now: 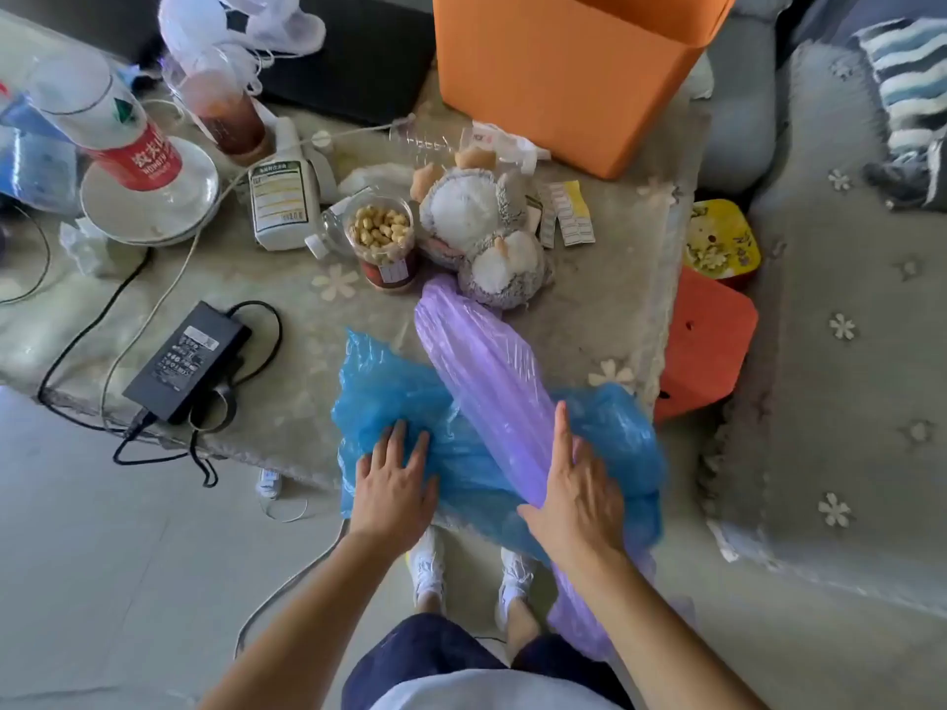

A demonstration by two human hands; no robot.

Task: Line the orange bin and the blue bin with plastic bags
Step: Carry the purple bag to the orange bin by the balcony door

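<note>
An orange bin (558, 69) stands at the back of the low covered table. No blue bin is in view. A crumpled blue plastic bag (389, 397) lies at the table's front edge and hangs over it. A long purple plastic bag (487, 371) lies diagonally across it and droops past the edge toward my legs. My left hand (392, 484) rests flat on the blue bag, fingers spread. My right hand (576, 484) lies flat on the purple bag where it crosses the blue one. Neither hand grips anything.
Behind the bags sit a grey plush toy (481, 233), a jar of nuts (382, 243), a white bottle (282, 202) and paper slips. A black power adapter (187, 361) with cables lies left. An orange stool (707, 345) stands right of the table, a grey sofa beyond.
</note>
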